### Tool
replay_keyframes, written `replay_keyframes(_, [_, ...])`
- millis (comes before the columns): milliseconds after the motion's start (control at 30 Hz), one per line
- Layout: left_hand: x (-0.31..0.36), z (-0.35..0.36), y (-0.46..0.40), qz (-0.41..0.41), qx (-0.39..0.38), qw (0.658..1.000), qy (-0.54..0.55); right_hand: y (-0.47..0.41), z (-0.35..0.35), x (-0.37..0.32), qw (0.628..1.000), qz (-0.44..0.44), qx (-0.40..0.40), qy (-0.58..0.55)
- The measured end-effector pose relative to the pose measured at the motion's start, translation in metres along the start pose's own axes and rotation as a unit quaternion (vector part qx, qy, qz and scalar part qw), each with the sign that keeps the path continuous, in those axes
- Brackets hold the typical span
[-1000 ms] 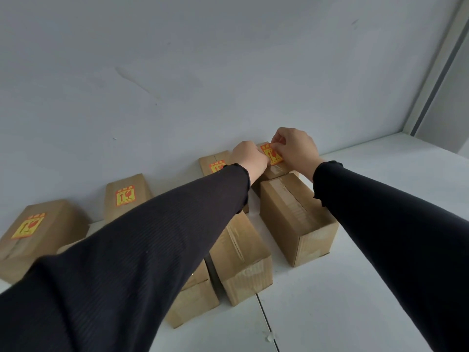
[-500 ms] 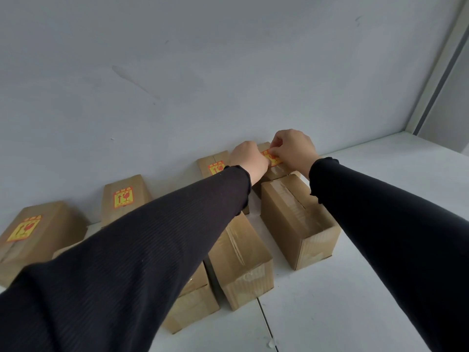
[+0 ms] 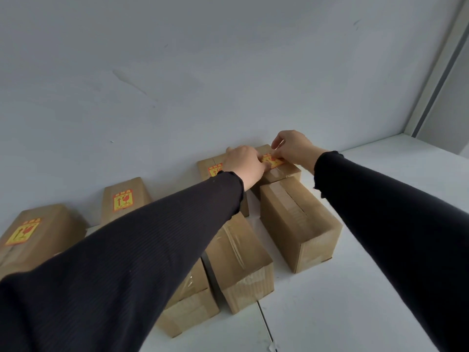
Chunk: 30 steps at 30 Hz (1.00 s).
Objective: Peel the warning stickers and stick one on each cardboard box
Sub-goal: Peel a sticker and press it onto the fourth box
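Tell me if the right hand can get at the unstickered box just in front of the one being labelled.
Probably yes. The right hand rests on the sticker on the back box; the bare box lies directly nearer, under that forearm, with its taped top uncovered and nothing on it.

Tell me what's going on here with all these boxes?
A person in black sleeves is putting warning stickers on cardboard boxes laid out on a white table against a wall. Both hands are on the far right back-row box: the left hand and the right hand are at a yellow-and-red sticker on its top. Three other back-row boxes already carry stickers. The front-row boxes show only tape so far.
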State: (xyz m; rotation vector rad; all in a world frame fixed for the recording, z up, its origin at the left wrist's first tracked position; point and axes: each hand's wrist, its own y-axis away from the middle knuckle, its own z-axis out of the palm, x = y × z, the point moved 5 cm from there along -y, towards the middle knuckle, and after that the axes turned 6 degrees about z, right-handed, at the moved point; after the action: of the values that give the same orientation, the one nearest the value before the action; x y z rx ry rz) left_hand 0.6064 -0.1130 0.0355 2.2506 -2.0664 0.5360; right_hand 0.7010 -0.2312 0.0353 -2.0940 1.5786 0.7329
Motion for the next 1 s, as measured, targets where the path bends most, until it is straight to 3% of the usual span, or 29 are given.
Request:
replay_keyframes(133, [0.002, -0.009, 0.003, 0.012, -0.041, 0.999, 0.000, 0.010, -0.005, 0.004, 0.993, -0.023, -0.113, -0.010])
replay_keyframes(267, [0.001, -0.007, 0.003, 0.024, -0.059, 0.998, -0.010, 0.015, -0.003, 0.009, 0.990, -0.031, -0.131, -0.032])
replay_keyframes(433, [-0.003, -0.002, 0.003, 0.024, -0.053, 0.997, -0.045, 0.022, 0.000, 0.007, 0.998, -0.042, -0.052, 0.001])
replay_keyframes(567, [0.002, -0.013, 0.006, 0.038, -0.001, 0.991, -0.126, 0.033, -0.008, 0.002, 0.998, -0.045, 0.011, 0.037])
replay_keyframes(733, [-0.008, -0.041, 0.028, 0.050, 0.041, 0.994, -0.090, 0.059, -0.022, -0.014, 0.993, -0.066, 0.076, 0.059])
replay_keyframes(1000, [-0.064, -0.119, 0.141, 0.030, 0.038, 0.998, -0.050, 0.168, -0.020, -0.090, 0.966, -0.202, 0.083, 0.137])
